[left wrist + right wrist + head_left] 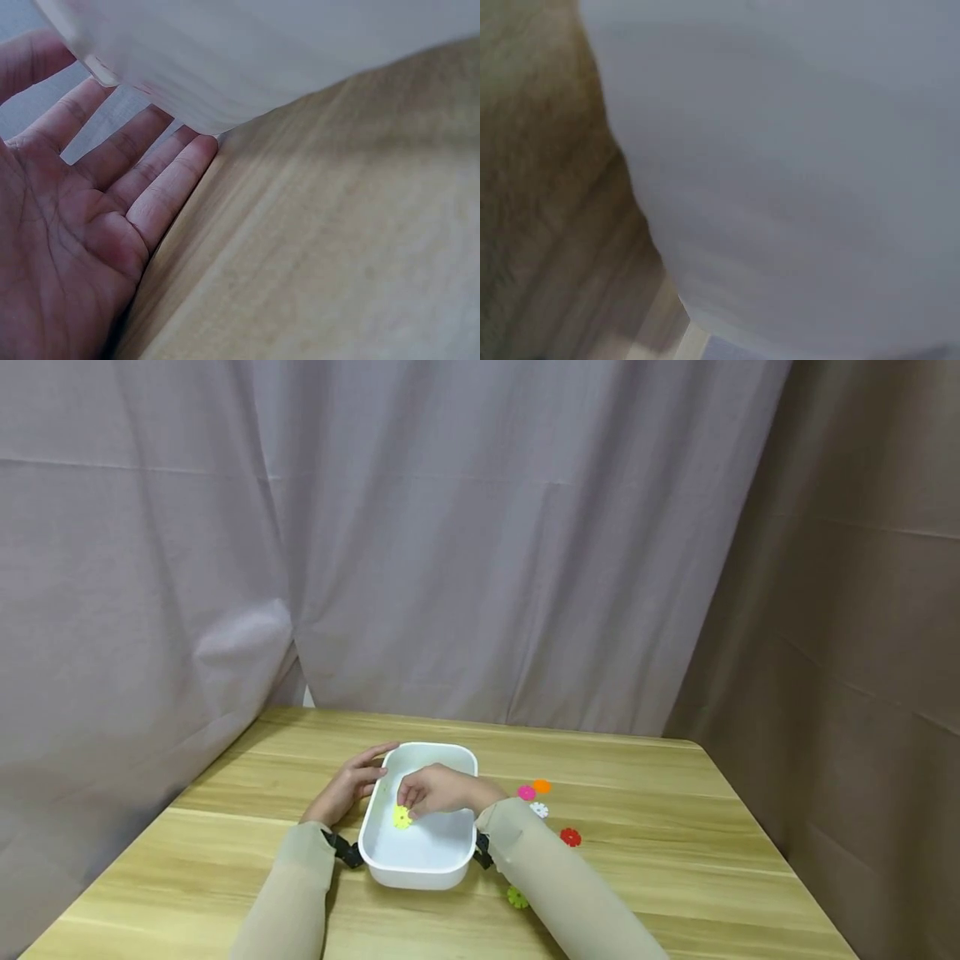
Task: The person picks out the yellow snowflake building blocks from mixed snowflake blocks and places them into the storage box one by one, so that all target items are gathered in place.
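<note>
A white rectangular tub (417, 878) stands on the table, seen from above in the head view. My left hand (348, 787) lies along its left side, with the thumb near the rim. In the left wrist view the fingers of that left hand (97, 195) are straight and touch the tub's outer wall (247, 67). Reaching over the right rim, my right hand (438, 789) pinches a yellow flower-shaped plastic disc (402, 817) inside the tub. The tub's outer wall (780, 172) fills most of the right wrist view and hides the right hand there.
Right of the tub lie more flower-shaped discs: pink (527, 792), orange (542, 786), white (539, 810) and red (570, 837). A green disc (517, 897) is partly under the right sleeve (570, 889). Grey curtains (465, 543) hang behind the wooden table (660, 868).
</note>
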Action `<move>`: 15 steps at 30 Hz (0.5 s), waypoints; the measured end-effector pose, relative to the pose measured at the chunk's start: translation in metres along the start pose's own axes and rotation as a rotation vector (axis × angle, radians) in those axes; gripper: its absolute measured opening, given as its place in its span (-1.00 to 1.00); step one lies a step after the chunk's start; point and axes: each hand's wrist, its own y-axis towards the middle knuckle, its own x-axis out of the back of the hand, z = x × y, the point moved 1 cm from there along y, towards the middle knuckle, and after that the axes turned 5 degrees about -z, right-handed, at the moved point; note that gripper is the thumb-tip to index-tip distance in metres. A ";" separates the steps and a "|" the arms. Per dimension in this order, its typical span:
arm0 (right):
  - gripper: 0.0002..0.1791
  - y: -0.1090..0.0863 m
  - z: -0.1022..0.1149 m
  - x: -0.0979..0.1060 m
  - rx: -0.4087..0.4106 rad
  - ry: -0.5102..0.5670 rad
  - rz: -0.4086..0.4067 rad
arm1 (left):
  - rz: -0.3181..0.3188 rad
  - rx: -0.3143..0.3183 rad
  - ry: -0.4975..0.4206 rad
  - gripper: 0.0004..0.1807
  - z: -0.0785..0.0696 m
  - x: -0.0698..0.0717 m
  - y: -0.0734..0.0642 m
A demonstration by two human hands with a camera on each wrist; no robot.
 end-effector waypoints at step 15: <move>-0.84 -0.003 0.005 0.005 0.051 -0.027 -0.030 | -0.004 -0.001 0.009 -0.37 -0.001 -0.001 0.000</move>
